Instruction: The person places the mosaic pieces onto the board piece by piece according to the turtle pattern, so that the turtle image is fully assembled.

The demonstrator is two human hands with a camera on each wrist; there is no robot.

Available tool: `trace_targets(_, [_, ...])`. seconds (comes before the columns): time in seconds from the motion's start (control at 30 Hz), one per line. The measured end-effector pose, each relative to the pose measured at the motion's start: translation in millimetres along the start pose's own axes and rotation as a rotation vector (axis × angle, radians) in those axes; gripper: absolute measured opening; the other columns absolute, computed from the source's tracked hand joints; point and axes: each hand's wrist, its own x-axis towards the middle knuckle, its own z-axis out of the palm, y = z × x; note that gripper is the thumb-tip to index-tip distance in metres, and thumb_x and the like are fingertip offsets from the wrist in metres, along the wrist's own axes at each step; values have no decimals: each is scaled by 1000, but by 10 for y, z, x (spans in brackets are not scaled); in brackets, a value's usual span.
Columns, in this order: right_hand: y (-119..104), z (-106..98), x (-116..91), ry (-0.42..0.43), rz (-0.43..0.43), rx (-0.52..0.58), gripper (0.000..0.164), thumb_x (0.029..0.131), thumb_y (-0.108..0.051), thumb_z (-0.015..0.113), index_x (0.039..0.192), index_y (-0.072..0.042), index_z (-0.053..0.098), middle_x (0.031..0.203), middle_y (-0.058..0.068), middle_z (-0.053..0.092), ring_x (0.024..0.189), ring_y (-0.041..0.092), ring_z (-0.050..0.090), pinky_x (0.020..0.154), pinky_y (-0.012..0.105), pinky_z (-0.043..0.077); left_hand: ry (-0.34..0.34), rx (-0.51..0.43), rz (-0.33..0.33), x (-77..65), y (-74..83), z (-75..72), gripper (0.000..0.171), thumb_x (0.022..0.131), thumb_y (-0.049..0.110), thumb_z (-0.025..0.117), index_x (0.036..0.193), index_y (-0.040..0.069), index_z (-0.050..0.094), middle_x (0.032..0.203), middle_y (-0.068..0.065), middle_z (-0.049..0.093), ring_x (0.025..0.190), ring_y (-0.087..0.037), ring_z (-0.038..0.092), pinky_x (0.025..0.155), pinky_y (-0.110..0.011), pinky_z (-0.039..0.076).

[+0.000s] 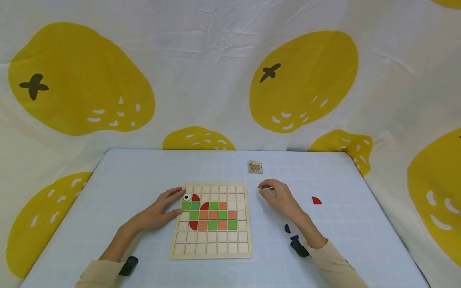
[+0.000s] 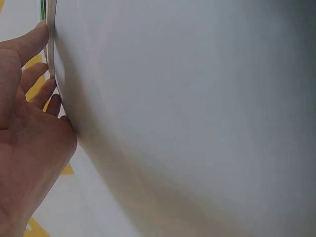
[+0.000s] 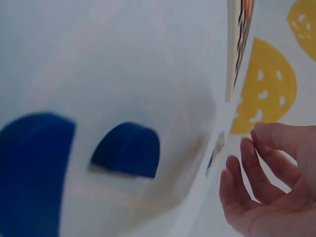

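Note:
A square wooden grid board (image 1: 210, 248) lies on the table. It bears green and orange square tiles, three red rounded tiles and a white round eye tile (image 1: 187, 197). My left hand (image 1: 160, 212) rests against the board's left edge with its fingers extended; in the left wrist view, fingertips touch the board's side. To the right of the board is my right hand (image 1: 280, 199), its thumb and fingers loosely bent, with nothing visible between them. Two blue rounded tiles (image 1: 287, 228) lie beside the right forearm, large in the right wrist view. A red quarter-round tile (image 1: 316, 200) lies farther right.
A small picture card (image 1: 255, 167) lies behind the board, toward the table's back edge. The pale table (image 1: 144, 168) meets a white curtain (image 1: 216, 88) with yellow fruit shapes.

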Motion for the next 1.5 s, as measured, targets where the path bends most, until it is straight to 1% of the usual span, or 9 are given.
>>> trace_targets(0.23, [197,-155,-129,43,111,-34,16,99,-10,69,114,-4,71,115,11,70,111,31,63,101,51,52,-1,-4,-6,-14,-6,-3,69,101,31,67,159,6,38,163,-21,27,149,-48,22,114,-71,26])
trace_targets(0.37, [295,-272,-212,61,142,-50,19,99,-11,68,117,-4,71,119,14,69,115,34,62,102,54,51,1,7,-11,-21,-25,-3,70,101,33,67,159,8,38,163,-21,27,148,-48,23,113,-71,27])
trace_targets(0.57, [436,-437,-343,90,149,-71,21,99,-9,68,119,-1,71,125,20,67,121,40,58,105,58,46,-1,10,-18,-37,-11,-13,69,101,33,67,159,9,38,163,-20,26,148,-48,23,113,-71,28])
trace_targets(0.73, [527,-546,-437,90,201,-93,25,100,-10,67,123,-1,69,129,23,64,124,42,55,108,61,41,1,9,-21,-50,17,-33,69,101,34,67,159,9,38,163,-20,27,148,-48,23,112,-71,28])
trace_targets(0.83, [569,-600,-485,84,212,-114,26,100,-9,66,124,0,69,130,25,62,124,43,54,108,61,41,3,8,-19,-52,16,-39,69,101,34,67,159,8,38,163,-20,27,148,-48,23,112,-72,28])
trace_targets(0.97, [615,-663,-547,81,219,-138,27,99,-4,65,125,2,68,131,29,61,122,46,54,106,63,42,4,15,-8,-48,-14,-28,69,102,35,66,159,8,38,163,-20,27,148,-48,23,112,-72,28])
trace_targets(1.1, [658,-712,-592,75,249,-164,30,98,1,62,128,2,67,134,31,58,127,49,51,108,64,40,10,14,-1,-45,-32,-17,69,101,34,67,159,8,39,163,-20,27,148,-48,23,112,-72,28])
trace_targets(1.27, [680,-753,-644,78,279,-173,31,97,7,60,127,4,66,132,31,58,124,49,52,107,64,41,8,9,-2,-40,-12,-16,69,101,34,67,159,8,39,163,-19,28,148,-48,23,112,-71,28])
trace_targets(1.5, [679,-788,-702,102,331,-175,30,95,10,62,125,5,66,125,29,61,113,44,56,103,61,47,3,8,-3,-16,4,-7,69,101,34,67,159,9,39,163,-19,28,148,-47,23,113,-71,28])
